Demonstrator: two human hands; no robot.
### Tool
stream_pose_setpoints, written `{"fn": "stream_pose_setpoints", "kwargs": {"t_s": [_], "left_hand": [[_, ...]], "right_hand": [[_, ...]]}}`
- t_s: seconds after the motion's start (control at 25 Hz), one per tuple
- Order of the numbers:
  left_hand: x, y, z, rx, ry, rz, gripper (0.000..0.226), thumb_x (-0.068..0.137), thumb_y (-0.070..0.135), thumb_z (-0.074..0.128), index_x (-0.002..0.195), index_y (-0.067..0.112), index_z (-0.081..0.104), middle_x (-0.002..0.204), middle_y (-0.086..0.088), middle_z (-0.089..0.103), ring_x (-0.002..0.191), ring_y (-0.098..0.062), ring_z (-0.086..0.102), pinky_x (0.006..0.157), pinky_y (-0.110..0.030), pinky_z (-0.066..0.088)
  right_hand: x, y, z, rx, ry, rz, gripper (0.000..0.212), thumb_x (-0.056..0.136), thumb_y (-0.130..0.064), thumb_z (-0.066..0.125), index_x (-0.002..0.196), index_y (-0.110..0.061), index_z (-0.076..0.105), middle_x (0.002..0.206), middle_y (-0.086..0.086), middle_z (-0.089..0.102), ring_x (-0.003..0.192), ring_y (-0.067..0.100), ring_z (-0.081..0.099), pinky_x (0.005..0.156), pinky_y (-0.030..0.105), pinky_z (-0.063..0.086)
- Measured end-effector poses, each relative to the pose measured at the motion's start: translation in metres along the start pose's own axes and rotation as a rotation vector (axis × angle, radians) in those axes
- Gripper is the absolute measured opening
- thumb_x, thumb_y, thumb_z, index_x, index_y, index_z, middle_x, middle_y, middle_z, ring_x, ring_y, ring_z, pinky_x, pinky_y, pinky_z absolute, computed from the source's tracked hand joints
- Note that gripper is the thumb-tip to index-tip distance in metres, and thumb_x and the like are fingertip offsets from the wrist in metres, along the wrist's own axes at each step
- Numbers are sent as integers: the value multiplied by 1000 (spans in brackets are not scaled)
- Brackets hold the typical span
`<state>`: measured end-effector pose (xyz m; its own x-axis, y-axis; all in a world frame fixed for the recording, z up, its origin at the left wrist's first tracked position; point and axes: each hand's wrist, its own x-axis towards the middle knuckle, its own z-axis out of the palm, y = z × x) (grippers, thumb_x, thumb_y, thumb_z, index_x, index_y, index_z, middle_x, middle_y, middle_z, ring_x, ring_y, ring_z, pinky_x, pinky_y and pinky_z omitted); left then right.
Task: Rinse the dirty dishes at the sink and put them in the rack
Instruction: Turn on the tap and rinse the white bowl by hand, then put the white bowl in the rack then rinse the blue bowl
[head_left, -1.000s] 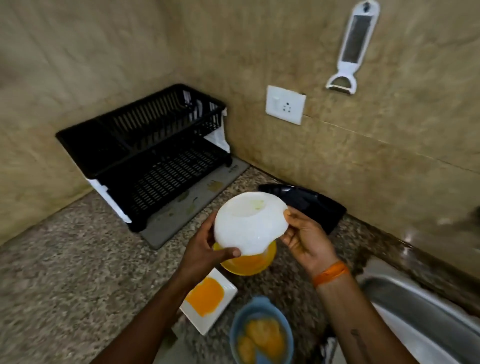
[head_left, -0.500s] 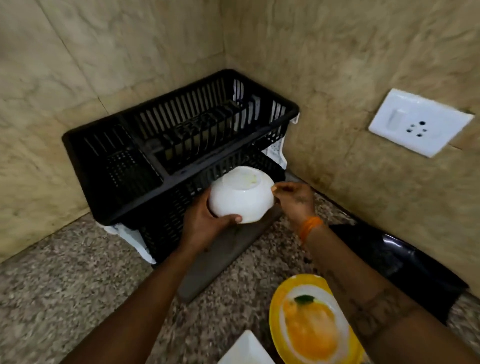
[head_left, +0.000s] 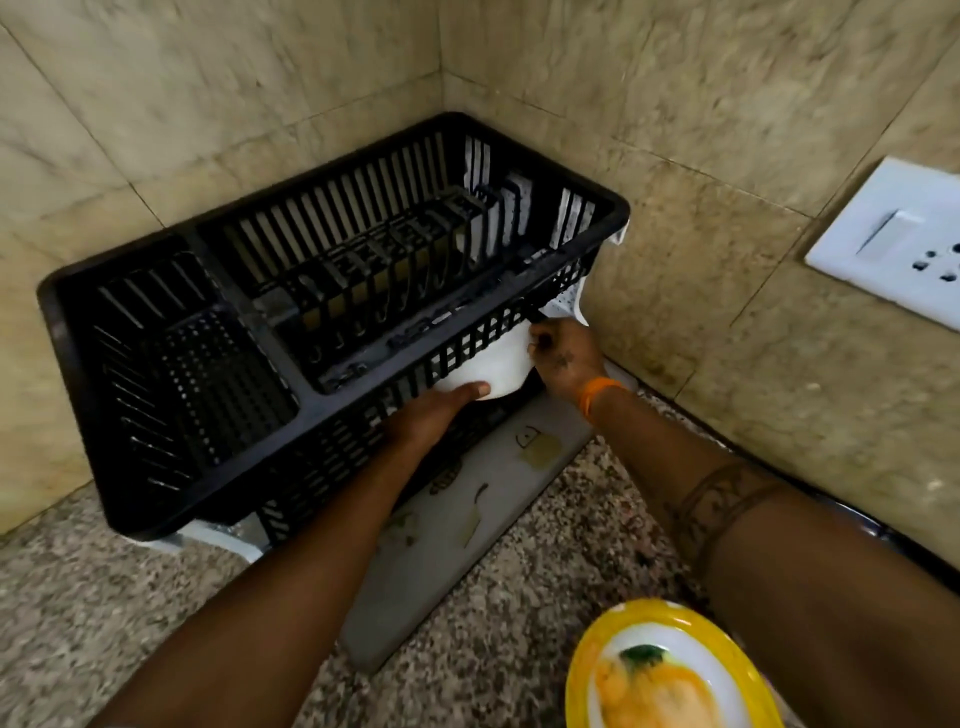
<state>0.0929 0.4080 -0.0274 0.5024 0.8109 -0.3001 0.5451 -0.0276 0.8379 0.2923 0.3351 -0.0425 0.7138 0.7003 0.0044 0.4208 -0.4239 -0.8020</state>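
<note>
A white bowl (head_left: 496, 366) sits upside down, half under the upper tier of the black two-tier dish rack (head_left: 291, 431), at the lower tier's right end. My left hand (head_left: 434, 413) holds its near side, thumb across the rim. My right hand (head_left: 563, 353) pinches its right edge, an orange band at the wrist. The rack's front wall hides most of the bowl. A dirty yellow-rimmed plate (head_left: 665, 675) with orange residue lies on the counter at the bottom right.
The rack stands in the corner of two beige tiled walls on a grey drip tray (head_left: 467, 545). The upper tier's plate slots (head_left: 374, 270) hold nothing. A white wall socket (head_left: 893, 244) is at right. The counter is speckled granite (head_left: 93, 597).
Both hands have carried the bowl forward from above the counter into the rack's lower tier. The view has closed in on the rack.
</note>
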Motion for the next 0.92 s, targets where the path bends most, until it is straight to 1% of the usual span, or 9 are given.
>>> {"fn": "stream_pose_setpoints", "kwargs": {"t_s": [0.12,0.2,0.28,0.4,0.48,0.56,0.64,0.76,0.92], "left_hand": [[11,-3,8,105,-10,-40,91,83,54,78,156,16,39,161,-9,43,146,-32,42,120,-42,35],[14,-7,10,163,20,-49,98,81,61,77,158,15,37,161,-11,42,146,-33,42,120,-45,36],[15,-9,10,174,31,-45,98,82,63,74,159,15,35,162,-12,41,147,-34,41,120,-46,36],[6,-3,11,139,48,-18,89,88,62,69,157,15,38,161,-11,43,146,-33,42,121,-42,35],[-12,4,14,49,90,59,79,91,54,70,154,14,43,156,-9,49,143,-30,47,118,-36,38],[-37,8,19,7,122,177,71,93,46,71,152,16,46,154,-7,51,141,-26,49,112,-29,40],[-69,8,26,8,142,281,64,95,42,69,151,17,49,154,-6,51,141,-22,48,113,-32,42],[-128,7,39,-100,107,383,50,97,36,69,143,21,57,145,1,60,135,-14,55,108,-35,49],[-220,8,49,-200,14,432,34,99,28,68,132,25,66,126,12,71,115,-3,67,94,-28,56]], "right_hand": [[9,3,5,-80,-95,-9,19,91,4,55,97,15,68,108,29,69,106,37,63,89,31,44],[6,8,6,-134,-150,-36,20,92,-6,55,99,5,70,112,23,69,109,36,62,86,26,39],[3,11,7,-113,-168,-45,20,90,-14,54,96,-3,69,110,18,68,108,34,61,92,32,44],[-4,8,6,46,-79,-29,18,94,-5,60,98,8,71,113,26,70,112,42,64,100,51,50],[-21,4,-2,208,1,36,15,94,-8,66,101,3,74,112,23,73,111,40,66,99,53,53],[-54,-3,-15,355,50,115,17,94,-18,68,102,-6,76,106,13,75,106,31,70,95,48,57],[-99,-11,-35,499,71,203,15,97,-19,66,103,-10,76,102,7,75,99,25,71,86,41,60],[-180,-15,-69,685,76,290,17,102,-16,62,105,-3,72,97,10,73,87,22,71,71,32,60],[-285,-3,-110,796,125,365,16,102,-17,60,106,-7,73,102,18,77,86,23,73,73,36,60]]}}
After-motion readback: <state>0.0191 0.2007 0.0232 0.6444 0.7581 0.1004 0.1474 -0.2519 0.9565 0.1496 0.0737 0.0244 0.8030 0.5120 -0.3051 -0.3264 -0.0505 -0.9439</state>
